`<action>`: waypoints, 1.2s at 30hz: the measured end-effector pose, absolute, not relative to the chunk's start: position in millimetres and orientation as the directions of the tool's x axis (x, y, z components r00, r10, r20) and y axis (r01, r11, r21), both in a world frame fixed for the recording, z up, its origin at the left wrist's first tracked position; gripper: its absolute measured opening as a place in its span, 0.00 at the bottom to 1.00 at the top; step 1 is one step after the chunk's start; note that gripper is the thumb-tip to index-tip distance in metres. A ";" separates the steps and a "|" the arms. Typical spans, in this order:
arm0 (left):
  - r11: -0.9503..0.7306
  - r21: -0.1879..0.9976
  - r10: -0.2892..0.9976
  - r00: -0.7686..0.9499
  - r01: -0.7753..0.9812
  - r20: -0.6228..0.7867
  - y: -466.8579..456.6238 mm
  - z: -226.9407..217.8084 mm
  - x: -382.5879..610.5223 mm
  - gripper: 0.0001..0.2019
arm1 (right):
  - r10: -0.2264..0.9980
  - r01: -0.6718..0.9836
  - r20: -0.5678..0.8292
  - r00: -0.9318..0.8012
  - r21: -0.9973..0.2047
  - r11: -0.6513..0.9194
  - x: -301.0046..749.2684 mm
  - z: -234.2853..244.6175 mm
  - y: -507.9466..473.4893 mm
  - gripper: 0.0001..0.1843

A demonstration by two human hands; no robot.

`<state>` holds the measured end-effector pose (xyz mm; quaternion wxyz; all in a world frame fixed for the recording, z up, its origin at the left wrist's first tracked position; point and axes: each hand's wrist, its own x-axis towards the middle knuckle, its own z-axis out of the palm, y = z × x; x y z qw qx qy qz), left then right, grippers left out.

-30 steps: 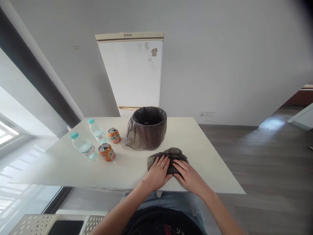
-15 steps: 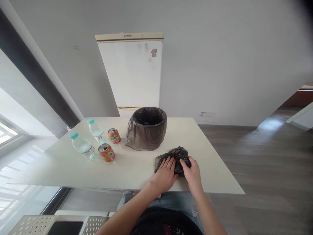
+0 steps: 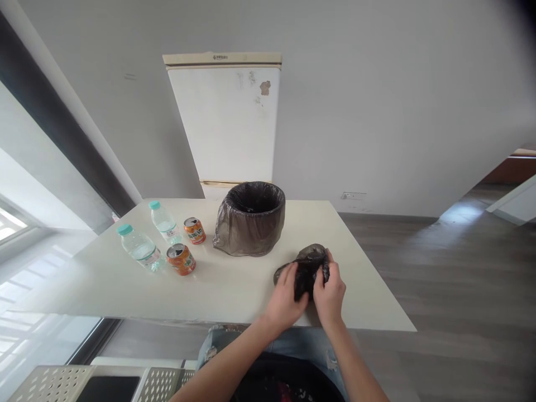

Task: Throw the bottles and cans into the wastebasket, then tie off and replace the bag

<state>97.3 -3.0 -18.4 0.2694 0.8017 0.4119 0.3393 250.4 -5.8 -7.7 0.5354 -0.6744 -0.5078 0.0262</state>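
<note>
The left hand (image 3: 287,298) and right hand (image 3: 330,293) hid the near side of the crumpled black bag (image 3: 307,273). Inside the lined bin (image 3: 251,231), the bottom was lost in darkness. The worktop (image 3: 226,293) and bin blocked the lower part of the refrigerator (image 3: 228,123), whose brand lettering (image 3: 220,57) was too small to read, like the fine print on the bottles (image 3: 139,249) and cans (image 3: 181,260). The view's bottom edge cut off both forearms (image 3: 234,363) and the perforated rack (image 3: 159,385) at near left.

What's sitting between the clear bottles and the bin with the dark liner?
In the head view, two orange cans stand between the clear bottles and the lined bin.
</note>
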 end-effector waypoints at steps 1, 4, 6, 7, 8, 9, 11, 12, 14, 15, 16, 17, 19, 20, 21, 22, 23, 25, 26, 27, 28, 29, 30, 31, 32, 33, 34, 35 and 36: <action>-0.487 0.701 0.871 0.354 0.522 0.341 -3.4 -17.8 90.4 0.36 | 0.707 0.670 0.526 0.473 -0.736 0.100 250.6 -8.1 -5.9 0.22; -0.504 0.586 0.863 0.381 0.635 0.331 -1.0 -21.0 75.5 0.29 | 0.731 0.680 0.472 0.493 -0.733 0.016 250.2 -10.2 -4.8 0.24; -0.554 0.502 0.830 0.488 0.664 0.271 2.8 -25.5 72.1 0.27 | 0.776 0.680 0.423 0.468 -0.733 -0.010 248.6 -12.0 -4.1 0.25; -0.568 0.474 0.819 0.519 0.672 0.245 4.8 -27.6 72.1 0.27 | 0.805 0.688 0.424 0.415 -0.725 0.027 247.4 -13.0 -4.0 0.26; -0.574 0.460 0.814 0.534 0.678 0.229 6.7 -29.3 72.6 0.27 | 0.836 0.704 0.441 0.326 -0.704 0.097 246.2 -14.1 -4.3 0.27; -0.573 0.459 0.814 0.537 0.679 0.222 8.4 -30.4 73.3 0.27 | 0.859 0.726 0.469 0.204 -0.662 0.189 245.2 -15.2 -4.7 0.29; -0.556 0.496 0.824 0.520 0.667 0.225 10.3 -31.2 73.4 0.27 | 0.866 0.778 0.495 -0.078 -0.512 0.363 244.0 -17.7 -6.0 0.35; -0.538 0.529 0.835 0.501 0.656 0.228 10.3 -31.3 72.4 0.28 | 0.856 0.802 0.476 -0.201 -0.421 0.423 243.8 -19.0 -6.6 0.37; -0.492 0.591 0.863 0.448 0.639 0.234 8.4 -31.8 68.7 0.33 | 0.845 0.841 0.403 -0.352 -0.260 0.474 243.7 -21.6 -7.5 0.41; -0.469 0.610 0.877 0.416 0.638 0.240 6.6 -32.6 66.4 0.35 | 0.848 0.855 0.368 -0.382 -0.208 0.475 243.4 -22.9 -7.6 0.42; -0.451 0.618 0.890 0.381 0.644 0.252 4.4 -33.5 64.2 0.37 | 0.855 0.866 0.338 -0.395 -0.175 0.469 242.9 -24.0 -7.5 0.42; -0.438 0.616 0.898 0.347 0.655 0.270 2.2 -34.4 62.5 0.39 | 0.863 0.875 0.316 -0.396 -0.158 0.459 242.1 -24.8 -7.3 0.42; -0.438 0.590 0.898 0.304 0.678 0.317 -1.1 -34.9 60.7 0.41 | 0.877 0.889 0.298 -0.377 -0.149 0.433 239.7 -25.9 -6.7 0.39; -0.447 0.573 0.893 0.303 0.687 0.334 -1.4 -34.2 60.8 0.40 | 0.881 0.893 0.296 -0.369 -0.151 0.425 238.4 -26.3 -6.4 0.38; -0.463 0.554 0.884 0.318 0.692 0.341 -0.7 -32.8 61.4 0.38 | 0.883 0.894 0.295 -0.366 -0.153 0.422 237.1 -26.7 -6.2 0.38; -0.483 0.535 0.874 0.347 0.694 0.339 1.1 -31.0 62.3 0.36 | 0.882 0.893 0.292 -0.369 -0.153 0.424 236.0 -27.3 -6.0 0.38; -0.503 0.517 0.864 0.383 0.692 0.327 3.8 -29.1 63.5 0.34 | 0.881 0.890 0.288 -0.376 -0.152 0.429 235.0 -28.2 -5.8 0.38; -0.535 0.490 0.845 0.447 0.688 0.295 10.9 -26.6 66.0 0.30 | 0.880 0.886 0.273 -0.390 -0.149 0.439 233.4 -30.9 -5.4 0.38; -0.550 0.477 0.834 0.473 0.686 0.283 14.6 -26.6 67.2 0.29 | 0.882 0.887 0.264 -0.390 -0.150 0.437 232.8 -32.4 -5.4 0.39; -0.567 0.461 0.823 0.496 0.683 0.277 17.9 -27.6 68.2 0.29 | 0.886 0.889 0.255 -0.386 -0.155 0.432 232.4 -33.5 -5.6 0.40; -0.582 0.443 0.812 0.515 0.682 0.275 20.6 -29.4 69.1 0.30 | 0.891 0.890 0.248 -0.381 -0.163 0.426 232.2 -33.8 -6.3 0.41; -0.594 0.421 0.804 0.526 0.686 0.278 22.5 -31.9 69.7 0.30 | 0.892 0.887 0.245 -0.380 -0.175 0.426 232.4 -33.0 -7.6 0.43; -0.601 0.398 0.799 0.531 0.694 0.281 23.7 -34.7 70.2 0.30 | 0.890 0.881 0.250 -0.382 -0.192 0.433 233.2 -30.5 -9.5 0.45; -0.602 0.373 0.798 0.533 0.706 0.282 24.1 -37.6 70.4 0.30 | 0.885 0.872 0.264 -0.383 -0.211 0.441 234.8 -26.4 -12.0 0.48; -0.599 0.348 0.801 0.530 0.722 0.280 24.0 -40.4 70.4 0.30 | 0.878 0.863 0.288 -0.382 -0.229 0.451 237.1 -20.7 -14.7 0.50; -0.593 0.322 0.805 0.525 0.738 0.277 23.4 -42.7 70.3 0.30 | 0.870 0.853 0.317 -0.379 -0.246 0.461 240.2 -13.6 -17.3 0.51; -0.589 0.298 0.806 0.524 0.751 0.274 22.6 -44.6 70.1 0.30 | 0.861 0.844 0.346 -0.373 -0.258 0.469 243.8 -5.9 -19.4 0.51; -0.589 0.277 0.806 0.526 0.759 0.273 21.8 -46.1 69.9 0.30 | 0.853 0.839 0.370 -0.369 -0.262 0.477 247.6 1.5 -20.4 0.49; -0.590 0.258 0.804 0.527 0.765 0.275 20.9 -47.2 69.7 0.30 | 0.846 0.837 0.386 -0.367 -0.259 0.482 251.1 8.0 -20.0 0.46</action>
